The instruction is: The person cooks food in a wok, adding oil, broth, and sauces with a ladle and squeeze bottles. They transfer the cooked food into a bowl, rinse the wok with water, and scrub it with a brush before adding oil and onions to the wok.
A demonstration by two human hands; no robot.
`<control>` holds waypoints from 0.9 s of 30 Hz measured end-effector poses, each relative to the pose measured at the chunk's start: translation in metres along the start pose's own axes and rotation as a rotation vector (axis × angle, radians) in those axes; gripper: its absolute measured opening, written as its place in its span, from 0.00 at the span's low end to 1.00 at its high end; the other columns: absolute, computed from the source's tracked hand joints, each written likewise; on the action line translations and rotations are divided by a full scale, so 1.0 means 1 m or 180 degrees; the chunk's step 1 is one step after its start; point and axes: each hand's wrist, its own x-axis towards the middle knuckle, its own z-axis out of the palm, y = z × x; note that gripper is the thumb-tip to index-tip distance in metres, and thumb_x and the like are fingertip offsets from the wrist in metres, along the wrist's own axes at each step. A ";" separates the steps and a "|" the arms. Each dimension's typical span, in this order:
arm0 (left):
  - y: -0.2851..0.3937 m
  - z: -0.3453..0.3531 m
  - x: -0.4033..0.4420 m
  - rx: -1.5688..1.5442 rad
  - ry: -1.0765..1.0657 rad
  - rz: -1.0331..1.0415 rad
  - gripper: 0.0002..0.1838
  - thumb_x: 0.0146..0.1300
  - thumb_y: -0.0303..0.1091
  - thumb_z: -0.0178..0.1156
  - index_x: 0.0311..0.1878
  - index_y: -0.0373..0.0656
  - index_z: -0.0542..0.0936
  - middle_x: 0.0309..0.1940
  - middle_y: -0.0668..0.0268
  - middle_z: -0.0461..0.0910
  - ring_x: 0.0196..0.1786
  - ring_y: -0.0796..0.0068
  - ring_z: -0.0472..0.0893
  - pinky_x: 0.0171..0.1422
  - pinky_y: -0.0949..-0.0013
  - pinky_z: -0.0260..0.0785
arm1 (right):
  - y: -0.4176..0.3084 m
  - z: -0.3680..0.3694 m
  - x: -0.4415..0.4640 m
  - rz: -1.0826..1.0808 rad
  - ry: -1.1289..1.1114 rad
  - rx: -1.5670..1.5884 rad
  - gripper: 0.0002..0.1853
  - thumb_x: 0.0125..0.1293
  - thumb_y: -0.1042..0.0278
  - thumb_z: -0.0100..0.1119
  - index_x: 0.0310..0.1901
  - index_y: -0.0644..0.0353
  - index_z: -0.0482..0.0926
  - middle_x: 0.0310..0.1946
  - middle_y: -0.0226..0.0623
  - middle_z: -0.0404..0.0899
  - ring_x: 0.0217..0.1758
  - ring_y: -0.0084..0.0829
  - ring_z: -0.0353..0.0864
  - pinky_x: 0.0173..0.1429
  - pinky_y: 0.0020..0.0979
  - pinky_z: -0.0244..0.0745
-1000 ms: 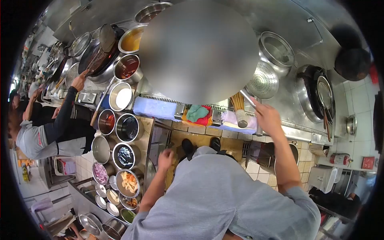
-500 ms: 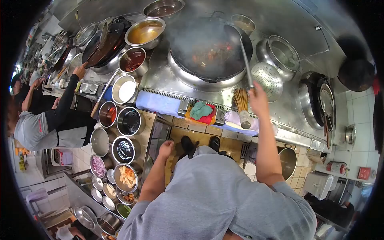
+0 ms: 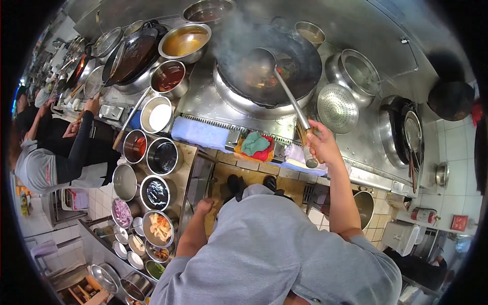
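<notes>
My right hand [image 3: 324,143] is closed around the handle of a long ladle [image 3: 291,94]. The ladle's bowl is inside a large black wok [image 3: 300,71], over pieces of food [image 3: 262,79] partly hidden by steam. Behind my right hand, a bamboo wok brush [image 3: 310,160] lies on the stove's front edge, mostly covered. Low beside my body, near the side counter, my left hand [image 3: 205,206] is curled into a loose fist with nothing visible in it.
Left of me, a counter holds pots of dark sauce [image 3: 155,192], red sauce [image 3: 135,146] and sliced onion [image 3: 123,212]. A perforated strainer [image 3: 337,108] lies right of the wok. Folded cloths [image 3: 200,133] line the stove edge. A co-worker [image 3: 38,165] stands at another wok on the left.
The ladle's bowl has swung from the wok's right rim to its middle, and my right hand has come lower. My left hand has dropped downward. The steam has thinned over the wok's right side.
</notes>
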 end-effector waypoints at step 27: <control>0.325 0.103 0.070 0.0914 0.0157 0.0300 0.43 0.53 0.40 0.59 0.71 0.59 0.49 0.70 0.72 0.52 0.67 0.59 0.61 0.69 0.50 0.51 | -0.012 -0.137 0.004 0.0442 -0.1931 0.2490 0.20 0.74 0.62 0.35 0.62 0.64 0.54 0.25 0.31 0.59 0.13 0.17 0.56 0.11 0.18 0.53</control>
